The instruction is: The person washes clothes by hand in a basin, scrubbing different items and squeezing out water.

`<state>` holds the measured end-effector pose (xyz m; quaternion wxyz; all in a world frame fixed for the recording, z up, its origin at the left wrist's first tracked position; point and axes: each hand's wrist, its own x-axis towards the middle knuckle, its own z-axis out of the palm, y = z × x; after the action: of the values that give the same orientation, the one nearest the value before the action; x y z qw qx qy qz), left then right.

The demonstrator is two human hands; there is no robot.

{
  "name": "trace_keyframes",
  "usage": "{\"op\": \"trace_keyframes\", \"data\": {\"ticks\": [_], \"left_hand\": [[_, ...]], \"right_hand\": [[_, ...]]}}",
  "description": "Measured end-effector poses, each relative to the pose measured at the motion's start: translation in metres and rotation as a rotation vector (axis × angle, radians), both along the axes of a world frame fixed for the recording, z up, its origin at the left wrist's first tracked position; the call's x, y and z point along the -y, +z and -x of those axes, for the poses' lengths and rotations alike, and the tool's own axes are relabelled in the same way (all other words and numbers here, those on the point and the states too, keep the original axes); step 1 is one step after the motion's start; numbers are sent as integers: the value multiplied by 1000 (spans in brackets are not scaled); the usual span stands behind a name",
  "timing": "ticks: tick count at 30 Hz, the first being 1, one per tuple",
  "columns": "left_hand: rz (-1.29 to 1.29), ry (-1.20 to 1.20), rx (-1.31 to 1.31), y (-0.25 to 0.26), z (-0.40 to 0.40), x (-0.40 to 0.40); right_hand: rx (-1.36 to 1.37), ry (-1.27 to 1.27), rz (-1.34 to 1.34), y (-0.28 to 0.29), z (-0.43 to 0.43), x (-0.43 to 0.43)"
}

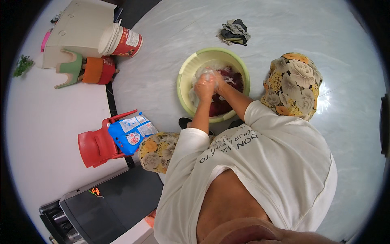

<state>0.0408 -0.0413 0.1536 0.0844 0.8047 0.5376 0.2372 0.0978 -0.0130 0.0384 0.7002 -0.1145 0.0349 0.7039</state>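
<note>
A round light-green plastic basin stands on the floor in front of me, between my knees. Inside it, dark red cloth lies wet at the right and near side, with suds around it. My left hand and my right hand are close together over the basin, both gripping a wet, whitish, translucent cloth. Part of this cloth hangs down towards the basin's left side. The fingers partly hide one another and the bunched cloth.
Crumpled grey and black cloths lie beyond the basin. At left are a red-and-white bucket, a green stool, and a red plastic chair bearing a blue printed bag. A dark appliance with a lit display stands near-left.
</note>
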Motion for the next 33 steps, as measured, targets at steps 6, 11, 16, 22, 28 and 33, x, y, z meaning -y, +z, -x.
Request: {"op": "trace_keyframes", "data": {"ticks": [6,11,16,22,28,33], "left_hand": [[26,167,148,6,14,-25],[61,-76,82,13,-25,4],[190,316,55,-8,15,-58],[859,183,1156,-4,20,-67],[624,51,897,6,2,-43],[304,80,790,33,7,-50]], "right_hand": [[36,-14,271,69,15,1],[-181,-137,-453,13,-6,-1],[455,-126,332,62,28,-6],[501,35,371,98,11,-6],[1049,-29,569,72,-20,4],[604,121,605,72,-20,26]]}}
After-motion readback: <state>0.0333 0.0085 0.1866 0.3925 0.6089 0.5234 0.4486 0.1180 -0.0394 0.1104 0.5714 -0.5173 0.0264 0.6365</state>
